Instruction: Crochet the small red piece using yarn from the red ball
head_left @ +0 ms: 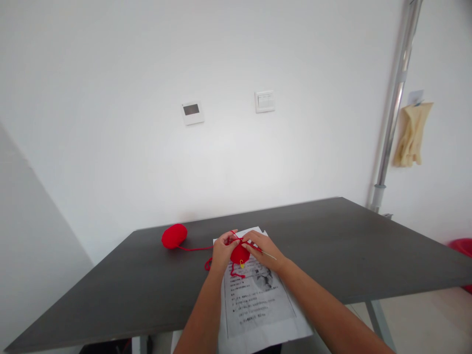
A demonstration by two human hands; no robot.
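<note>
Between my hands is a small round piece of red crochet work (240, 254), with a yellow stitch marker (242, 264) clipped near its lower edge. My left hand (223, 250) pinches the work from the left, and red yarn passes over its raised index finger. My right hand (264, 249) is closed around a thin crochet hook (268, 254), whose pale end sticks out toward the lower right. The hook's tip at the stitches is too small to make out. A strand of yarn (197, 249) runs left to a red yarn ball (174, 236). A loose yarn tail hangs below the piece.
Printed sheets (258, 314) lie under my hands and reach over the front edge of the dark table (332, 241). Behind it, a white wall carries a switch (265, 101) and a small panel (192, 113). Yellowish gloves (412, 135) hang beside a metal pole (395, 108) at right.
</note>
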